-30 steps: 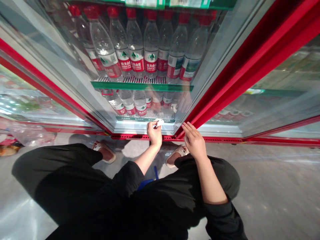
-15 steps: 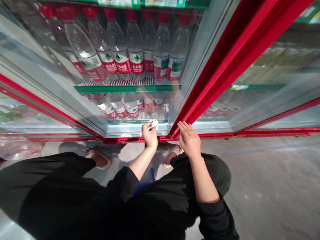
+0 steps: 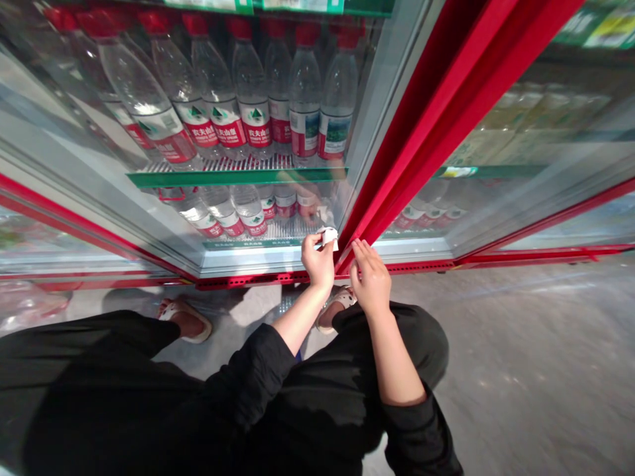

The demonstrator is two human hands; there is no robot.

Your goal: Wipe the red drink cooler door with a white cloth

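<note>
My left hand is closed round a small crumpled white tissue. It holds the tissue at the low right corner of a fridge's glass door, close to the red door frame; whether the tissue presses on the glass I cannot tell. Beside it, my right hand has its fingers stretched out, with the fingertips at the lower end of the red frame. Nothing shows in that hand. Behind the glass, water bottles with red caps stand in a row on a shelf.
A green shelf edge crosses the fridge, with more bottles below it. Another glass-fronted fridge section is at the right. Clear plastic-wrapped goods lie on the grey floor at the far left. My knees are bent close to the fridge.
My left hand has moved right with the tissue, towards the red frame and my right hand. My right hand stays by the frame. The whole view has shifted slightly.
</note>
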